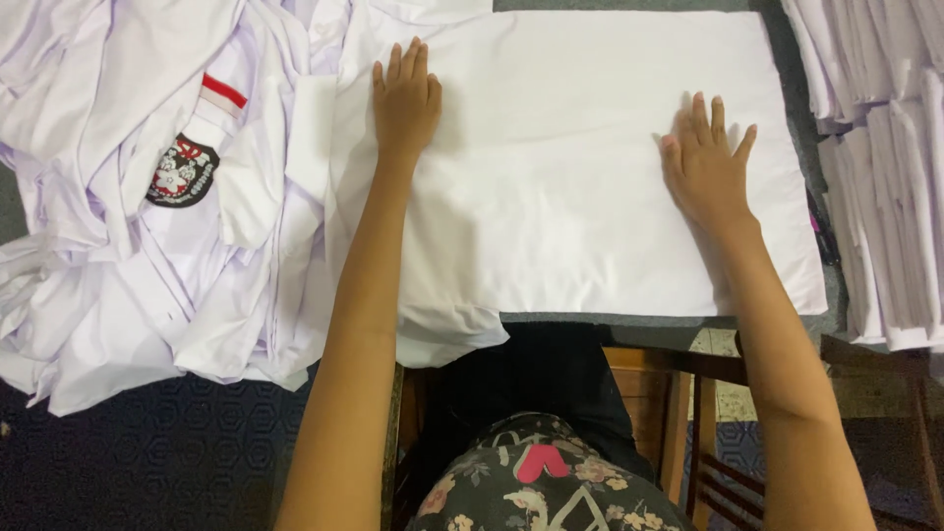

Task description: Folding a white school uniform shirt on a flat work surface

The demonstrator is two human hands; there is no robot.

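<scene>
White cotton everywhere, and right in the middle of it a folded white shirt [580, 167] lies flat on the grey table [801, 128], filling almost the whole top. The left hand [405, 98] presses palm-down on the shirt's left part, fingers straight and close together, gripping nothing. The right hand [703, 162] lies flat near the right edge, fingers spread apart, also gripping nothing, just weight on cloth.

Here's the risk as I read it: the shirt's lower left corner already droops off the table's front edge, so a sideways push from the left hand could drag the whole fold off square. On that same side a heap of loose white shirts [128, 197], one showing a dark badge [182, 172] and a red stripe, crowds right up against the left wrist; a sleeve from that heap could easily get caught under the palm and spoil the flat face. Over on the right, a stack of folded white shirts [890, 167] stands just beside the table edge, and a wide sweep of the right hand might nudge it. Uneven pressure between the two palms would likely leave a crease.
</scene>
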